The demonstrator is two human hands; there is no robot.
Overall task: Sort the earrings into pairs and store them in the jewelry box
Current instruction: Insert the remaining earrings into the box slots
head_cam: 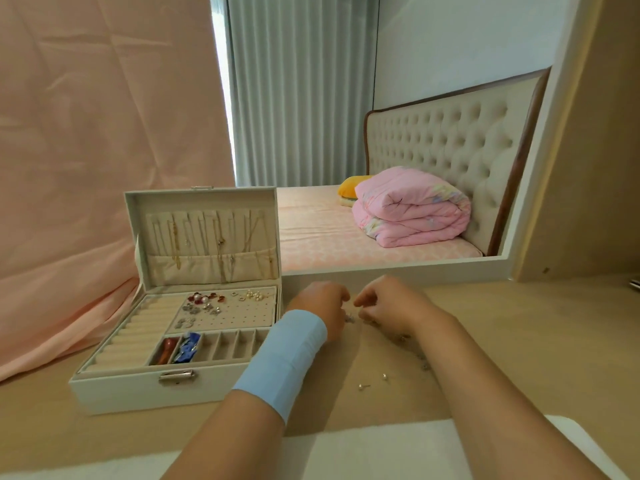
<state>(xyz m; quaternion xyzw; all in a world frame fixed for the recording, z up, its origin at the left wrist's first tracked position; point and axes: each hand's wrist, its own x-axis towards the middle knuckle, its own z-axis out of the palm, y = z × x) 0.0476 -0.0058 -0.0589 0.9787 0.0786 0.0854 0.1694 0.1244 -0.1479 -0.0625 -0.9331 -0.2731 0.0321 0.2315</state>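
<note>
Just right of the open jewelry box, our left hand and right hand curl fingers over loose earrings on the table; whether either pinches one, we cannot tell.

Two bare forearms show in the lower half of the frame; the left forearm, lower middle, wears a wide light blue band wrapped round the wrist; the band is smooth and matte, with faint straight lines where its layers overlap; the left hand shows bare above it, near the centre; the right forearm, lower right, is uncovered up to the right hand.
</note>
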